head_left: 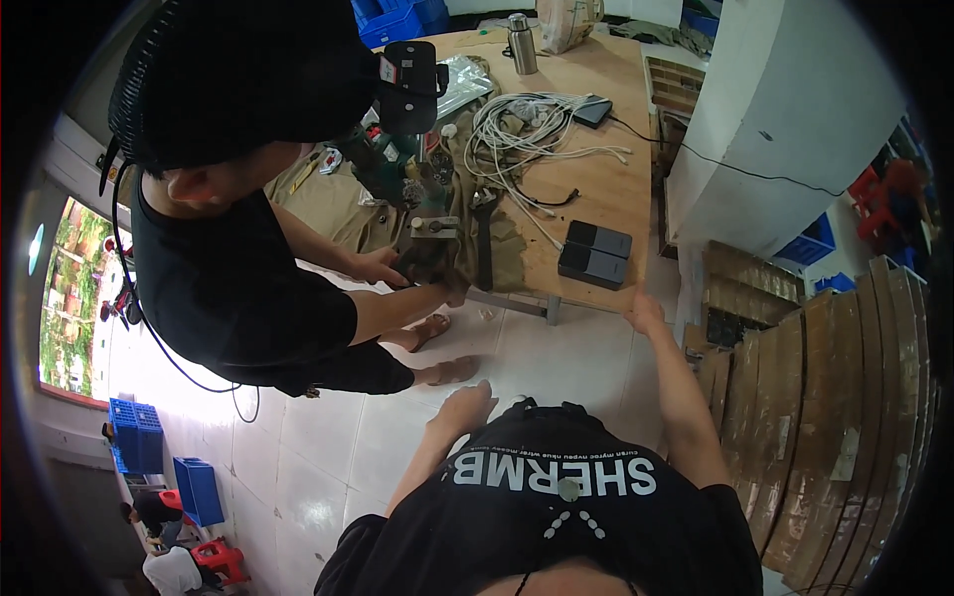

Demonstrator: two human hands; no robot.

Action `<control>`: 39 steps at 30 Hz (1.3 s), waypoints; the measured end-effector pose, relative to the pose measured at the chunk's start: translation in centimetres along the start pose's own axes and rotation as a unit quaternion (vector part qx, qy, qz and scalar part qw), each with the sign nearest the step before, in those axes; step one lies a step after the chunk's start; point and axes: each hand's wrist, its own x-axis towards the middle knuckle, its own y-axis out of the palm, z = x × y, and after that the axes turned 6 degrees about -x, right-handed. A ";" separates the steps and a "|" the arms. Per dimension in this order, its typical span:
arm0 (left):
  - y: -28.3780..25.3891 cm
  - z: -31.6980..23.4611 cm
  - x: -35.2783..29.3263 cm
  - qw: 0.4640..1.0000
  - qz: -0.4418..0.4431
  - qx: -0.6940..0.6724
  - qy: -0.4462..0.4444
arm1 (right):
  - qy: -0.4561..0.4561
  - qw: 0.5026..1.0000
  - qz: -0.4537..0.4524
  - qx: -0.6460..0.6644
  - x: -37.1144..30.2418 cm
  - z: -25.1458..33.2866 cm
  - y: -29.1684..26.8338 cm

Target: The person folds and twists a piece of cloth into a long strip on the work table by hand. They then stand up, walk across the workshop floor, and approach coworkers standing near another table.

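Note:
My left hand [467, 407] hangs in front of my black shirt, its fingers curled in, and I see nothing in it. My right hand [644, 313] reaches out to the near right corner of the wooden table [621, 179], with its fingers bent against the edge. Just left of that hand sit two dark box-shaped devices [594, 254] side by side, a white cable running to them. A coil of white cables [512, 134] lies farther back, by another dark device [592, 111]. An adjustable wrench [484, 238] rests on the cloth.
At left, a person in black [238, 288] bends over a green machine [383, 174], both hands low beside it. A steel thermos [522, 45] stands at the back. Stacked flattened cardboard [825, 417] and a white pillar [785, 129] flank the right side. Blue crates [136, 437] stand far left.

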 end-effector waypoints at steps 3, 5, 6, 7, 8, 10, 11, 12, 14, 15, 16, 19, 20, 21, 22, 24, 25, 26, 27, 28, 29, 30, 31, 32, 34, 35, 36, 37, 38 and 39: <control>-0.1 -0.2 0.0 1.000 0.006 -0.003 -0.016 | 0.001 1.000 0.008 0.009 -0.3 0.2 -0.4; 0.0 -0.2 0.0 1.000 0.006 -0.002 -0.015 | -0.007 1.000 0.003 -0.008 -0.6 0.4 -0.7; 0.0 -0.2 0.0 1.000 0.007 -0.001 -0.013 | -0.014 1.000 -0.002 -0.025 -0.8 0.5 -0.7; 0.0 -0.2 0.1 1.000 0.006 0.000 -0.013 | -0.015 1.000 -0.003 -0.025 -0.9 0.5 -0.9; 0.1 -0.1 0.1 1.000 0.008 0.000 -0.014 | -0.013 1.000 -0.001 -0.012 -1.0 0.6 -1.0; 0.2 0.0 0.2 1.000 0.010 0.000 -0.015 | -0.012 1.000 0.001 0.001 -1.0 0.6 -1.0; 0.3 0.2 0.2 1.000 0.006 0.002 -0.005 | -0.014 1.000 -0.002 -0.005 -0.8 0.4 -0.8; 0.4 0.2 0.2 1.000 0.001 0.004 0.005 | -0.016 1.000 -0.004 -0.012 -0.8 0.4 -0.7; 0.4 0.2 0.2 1.000 0.005 0.003 0.000 | -0.015 1.000 -0.002 -0.010 -0.7 0.5 -0.8; 0.3 0.2 0.2 1.000 0.009 0.001 -0.005 | -0.013 1.000 0.001 -0.008 -0.7 0.6 -0.8; 0.2 0.1 0.2 1.000 0.009 0.001 -0.005 | -0.013 1.000 0.001 -0.008 -0.6 0.5 -0.7; 0.0 -0.3 0.1 1.000 0.010 0.001 -0.008 | -0.007 1.000 0.008 -0.002 -0.1 0.0 -0.3; 0.1 -0.3 0.1 1.000 0.013 0.002 -0.010 | -0.012 1.000 -0.001 0.002 -0.2 0.0 -0.2; 0.1 -0.3 0.1 1.000 0.017 0.003 -0.012 | -0.018 1.000 -0.010 0.006 -0.2 0.0 -0.1; 0.1 -0.2 0.1 1.000 0.016 0.003 -0.012 | -0.018 1.000 -0.010 0.006 -0.2 0.1 -0.2; 0.3 0.0 0.0 1.000 0.003 0.005 0.011 | -0.012 1.000 -0.010 -0.005 -0.3 0.3 -0.3; 0.3 0.0 0.0 1.000 0.004 0.005 0.011 | -0.011 1.000 -0.009 -0.005 -0.3 0.2 -0.3; 0.2 -0.2 0.0 1.000 0.003 0.001 0.009 | -0.015 1.000 -0.012 -0.002 -0.2 0.1 -0.3; 0.2 -0.3 0.0 1.000 0.001 -0.002 0.006 | -0.018 1.000 -0.015 0.001 -0.2 0.1 -0.3; 0.1 -0.4 0.0 1.000 0.001 -0.002 0.005 | -0.019 1.000 -0.015 0.001 -0.4 0.3 -0.4; 0.1 -0.5 -0.1 1.000 0.001 -0.001 0.004 | -0.020 1.000 -0.008 -0.014 -0.6 0.5 -0.7; 0.0 -0.6 -0.1 1.000 0.001 0.000 0.003 | -0.021 0.999 -0.001 -0.028 -0.7 0.7 -0.9; -0.1 -0.7 -0.1 1.000 0.001 0.000 0.004 | -0.020 0.999 -0.001 -0.028 -0.5 0.5 -0.6; -0.2 -0.9 -0.1 1.000 0.008 -0.002 -0.005 | -0.021 1.000 -0.011 -0.017 -0.1 0.0 -0.2; -0.3 -1.0 -0.2 1.000 0.013 -0.004 -0.016 | -0.022 1.000 -0.021 -0.006 0.0 -0.1 0.0; -0.4 -1.1 -0.2 1.000 0.012 -0.003 -0.014 | -0.021 1.000 -0.016 -0.007 -0.2 0.1 -0.1; -0.4 -1.2 -0.3 1.000 0.010 -0.002 -0.012 | -0.020 1.000 -0.011 -0.008 -0.4 0.3 -0.4; -0.5 -1.2 -0.3 1.000 0.009 -0.002 -0.013 | -0.021 1.000 -0.011 -0.008 -0.6 0.4 -0.6; -0.5 -1.4 -0.3 1.000 0.010 -0.002 -0.016 | -0.018 1.000 -0.007 -0.005 -0.7 0.5 -0.7; -0.6 -1.5 -0.3 1.000 0.011 -0.002 -0.020 | -0.014 1.000 -0.003 -0.003 -0.7 0.6 -0.8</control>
